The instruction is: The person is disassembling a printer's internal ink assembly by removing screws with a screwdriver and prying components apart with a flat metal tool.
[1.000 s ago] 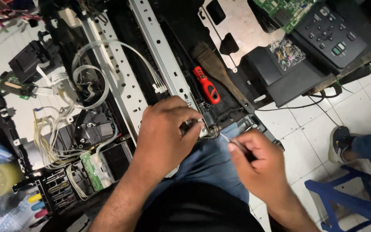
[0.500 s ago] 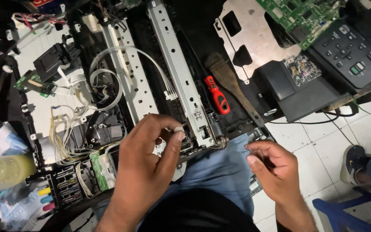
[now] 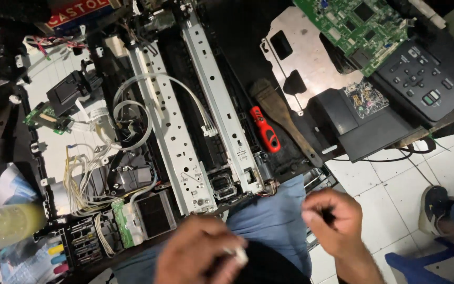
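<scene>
Metal and black plastic, the big opened printer with two long silver rails (image 3: pixel 206 105) now lies above both hands, which have pulled back off it toward the lap. The left hand (image 3: pixel 200 255) pinches a small white bit (image 3: pixel 239 256). The right hand (image 3: pixel 332 215) is curled shut; what it holds is too blurry to tell. A red-handled screwdriver (image 3: pixel 265 129) rests above the right hand.

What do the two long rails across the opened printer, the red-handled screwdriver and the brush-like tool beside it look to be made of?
The rails: apparently bare stamped sheet metal, silvery and matte, with punched holes. The screwdriver: handle looks like glossy red plastic with black inserts; its shaft is hard to make out. The brush-like tool: probably worn wood, brown and dull; its material is less certain.
</scene>
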